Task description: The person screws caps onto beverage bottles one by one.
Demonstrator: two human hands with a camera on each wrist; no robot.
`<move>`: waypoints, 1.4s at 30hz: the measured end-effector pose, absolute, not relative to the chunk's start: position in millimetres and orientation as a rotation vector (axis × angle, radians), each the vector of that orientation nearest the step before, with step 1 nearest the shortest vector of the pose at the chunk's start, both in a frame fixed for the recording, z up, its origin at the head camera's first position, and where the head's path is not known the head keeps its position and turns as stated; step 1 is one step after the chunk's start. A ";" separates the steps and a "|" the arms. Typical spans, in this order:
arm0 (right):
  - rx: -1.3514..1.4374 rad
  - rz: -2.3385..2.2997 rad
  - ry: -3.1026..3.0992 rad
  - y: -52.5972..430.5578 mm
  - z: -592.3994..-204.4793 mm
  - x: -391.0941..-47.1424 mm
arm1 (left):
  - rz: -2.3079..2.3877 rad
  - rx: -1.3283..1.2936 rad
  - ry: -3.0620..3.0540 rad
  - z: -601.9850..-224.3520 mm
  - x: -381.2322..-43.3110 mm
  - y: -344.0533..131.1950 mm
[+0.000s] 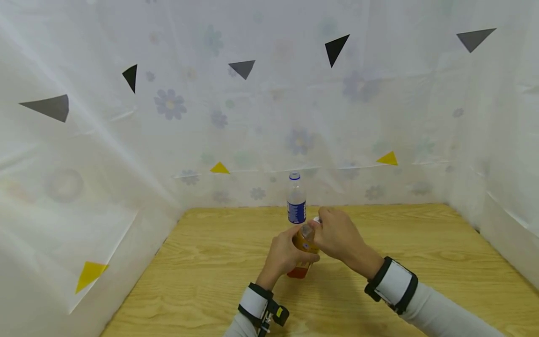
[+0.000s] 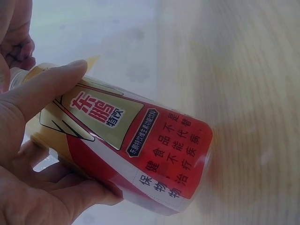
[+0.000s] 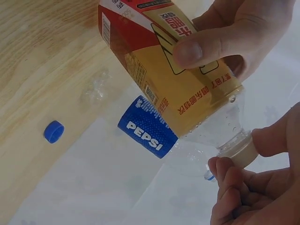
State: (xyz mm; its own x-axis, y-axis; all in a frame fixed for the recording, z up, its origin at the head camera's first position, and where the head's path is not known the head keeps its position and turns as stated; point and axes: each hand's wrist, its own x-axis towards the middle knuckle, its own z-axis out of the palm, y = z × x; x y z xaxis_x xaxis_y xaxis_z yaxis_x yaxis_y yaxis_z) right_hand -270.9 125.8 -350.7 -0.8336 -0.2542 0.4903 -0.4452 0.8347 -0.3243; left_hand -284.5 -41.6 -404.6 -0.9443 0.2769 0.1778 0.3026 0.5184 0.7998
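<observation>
My left hand [image 1: 282, 255] grips a plastic drink bottle [image 2: 164, 145] with a yellow and red label, its thumb lying across the label. The bottle leans slightly, neck toward my right hand [image 1: 338, 234]. Thumb and fingers of that hand pinch a pale bottle cap [image 3: 244, 151] right at the clear neck. Behind the hands, a clear Pepsi bottle [image 1: 296, 211] with a blue label stands upright on the table, its mouth uncapped. A loose blue cap [image 3: 54, 131] lies on the table in the right wrist view; the hands hide it in the head view.
The wood-grain table [image 1: 202, 262] stretches to both sides of the hands. White flowered sheeting [image 1: 269, 121] rises behind it and along both sides, with black, grey and yellow triangles on it.
</observation>
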 end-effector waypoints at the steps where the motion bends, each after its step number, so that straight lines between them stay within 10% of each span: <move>1: 0.521 0.600 -2.581 125.9 -350.6 -270.8 | -1.440 -0.509 -2.718 -404.5 -284.5 -41.6; 42: 0.635 0.801 -2.664 140.3 -337.9 -259.0 | -1.446 -0.500 -2.729 -402.0 -284.9 -37.1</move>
